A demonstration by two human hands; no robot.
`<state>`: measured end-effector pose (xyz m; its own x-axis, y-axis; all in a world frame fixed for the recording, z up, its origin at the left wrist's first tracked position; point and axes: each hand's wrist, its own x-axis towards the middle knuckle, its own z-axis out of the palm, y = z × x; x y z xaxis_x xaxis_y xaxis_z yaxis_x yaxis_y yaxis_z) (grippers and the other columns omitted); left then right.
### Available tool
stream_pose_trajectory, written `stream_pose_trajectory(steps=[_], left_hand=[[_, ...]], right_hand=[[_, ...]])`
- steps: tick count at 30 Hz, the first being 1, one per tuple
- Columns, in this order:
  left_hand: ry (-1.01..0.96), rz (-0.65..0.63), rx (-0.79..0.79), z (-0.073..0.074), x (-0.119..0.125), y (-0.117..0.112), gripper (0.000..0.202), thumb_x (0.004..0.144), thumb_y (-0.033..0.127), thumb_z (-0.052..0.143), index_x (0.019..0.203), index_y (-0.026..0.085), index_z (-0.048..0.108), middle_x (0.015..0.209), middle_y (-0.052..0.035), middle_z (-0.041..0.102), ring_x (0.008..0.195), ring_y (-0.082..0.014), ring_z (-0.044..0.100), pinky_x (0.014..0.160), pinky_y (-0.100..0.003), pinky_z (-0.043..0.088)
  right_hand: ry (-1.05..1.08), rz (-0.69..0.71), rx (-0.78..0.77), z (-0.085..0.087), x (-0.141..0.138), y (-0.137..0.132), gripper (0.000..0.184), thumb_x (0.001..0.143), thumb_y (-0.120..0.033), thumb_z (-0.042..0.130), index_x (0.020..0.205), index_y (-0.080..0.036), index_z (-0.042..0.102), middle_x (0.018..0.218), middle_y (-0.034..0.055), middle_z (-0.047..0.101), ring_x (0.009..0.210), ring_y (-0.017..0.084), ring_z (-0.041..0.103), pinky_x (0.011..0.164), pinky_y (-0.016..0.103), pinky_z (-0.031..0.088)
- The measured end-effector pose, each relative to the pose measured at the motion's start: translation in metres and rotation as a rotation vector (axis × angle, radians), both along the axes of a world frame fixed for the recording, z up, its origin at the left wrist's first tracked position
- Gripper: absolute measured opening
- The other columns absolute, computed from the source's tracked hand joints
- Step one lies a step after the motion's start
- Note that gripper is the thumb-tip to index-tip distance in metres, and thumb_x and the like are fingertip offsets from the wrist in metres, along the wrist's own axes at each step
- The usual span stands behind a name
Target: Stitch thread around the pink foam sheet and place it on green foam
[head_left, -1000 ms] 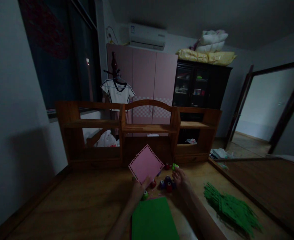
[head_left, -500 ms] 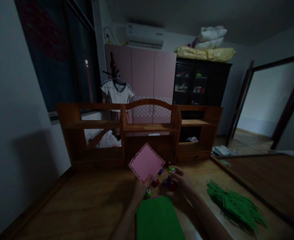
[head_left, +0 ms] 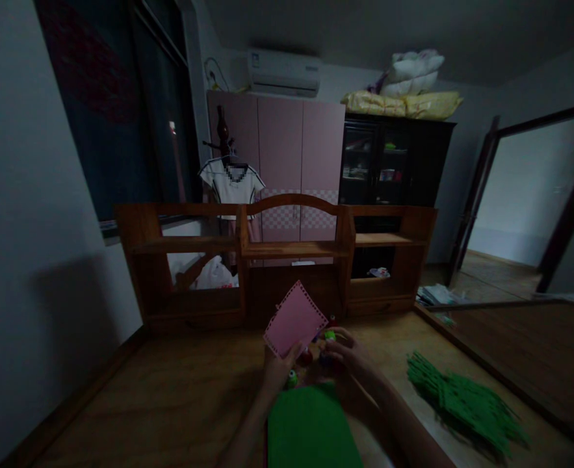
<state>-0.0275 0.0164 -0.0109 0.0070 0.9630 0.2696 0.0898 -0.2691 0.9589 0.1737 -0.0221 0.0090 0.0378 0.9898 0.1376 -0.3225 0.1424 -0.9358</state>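
Observation:
My left hand [head_left: 277,372] pinches the lower corner of a pink square sheet [head_left: 294,319] with a punched dotted border and holds it up on edge over the wooden desk [head_left: 169,403]. My right hand [head_left: 352,357] is curled over a cluster of small red, blue and green punches [head_left: 311,356], and its fingertips are on a small green one [head_left: 330,336]. A green sheet [head_left: 311,426] lies flat just in front of both hands. A green punch [head_left: 292,378] sits below my left hand.
A wooden shelf unit [head_left: 287,250] stands along the back of the desk. A heap of green paper strips [head_left: 467,403] lies at the right. A pink wardrobe [head_left: 277,162] and a dark cabinet [head_left: 394,162] stand behind; an open doorway [head_left: 525,201] is at the right.
My right hand has come back from the far punches toward the cluster, carrying the small green piece closer to the pink sheet. The pink sheet has tilted and shifted slightly right.

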Motion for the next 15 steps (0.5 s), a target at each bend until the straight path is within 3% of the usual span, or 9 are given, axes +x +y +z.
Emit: stream_pose_trajectory(steps=[5, 11, 15], left_hand=[[-0.056, 0.033, -0.019, 0.009, 0.004, -0.008, 0.052, 0.059, 0.047, 0.073, 0.097, 0.012, 0.065, 0.105, -0.015, 0.067, 0.106, -0.0266, 0.058, 0.093, -0.034, 0.043], [0.064, 0.017, 0.017, 0.021, 0.002, -0.015, 0.051, 0.06, 0.048, 0.071, 0.096, 0.013, 0.065, 0.11, -0.0159, 0.064, 0.112, -0.0281, 0.055, 0.098, -0.036, 0.04], [0.099, -0.018, 0.015, 0.024, 0.0, -0.018, 0.045, 0.059, 0.047, 0.072, 0.09, 0.015, 0.067, 0.099, -0.0138, 0.068, 0.114, -0.0284, 0.054, 0.099, -0.038, 0.038]], right_hand=[[-0.039, 0.014, 0.007, 0.0, 0.003, 0.001, 0.042, 0.059, -0.032, 0.081, 0.095, -0.02, 0.062, 0.094, 0.0054, 0.066, 0.086, 0.024, 0.065, 0.081, 0.039, 0.05], [-0.077, 0.032, 0.033, -0.002, 0.004, 0.002, 0.044, 0.059, -0.034, 0.081, 0.096, -0.021, 0.063, 0.095, 0.0056, 0.066, 0.086, 0.024, 0.064, 0.078, 0.038, 0.05], [-0.1, 0.077, 0.056, -0.003, 0.003, -0.001, 0.04, 0.061, -0.033, 0.08, 0.095, -0.02, 0.063, 0.09, 0.0042, 0.066, 0.082, 0.021, 0.064, 0.076, 0.035, 0.05]])
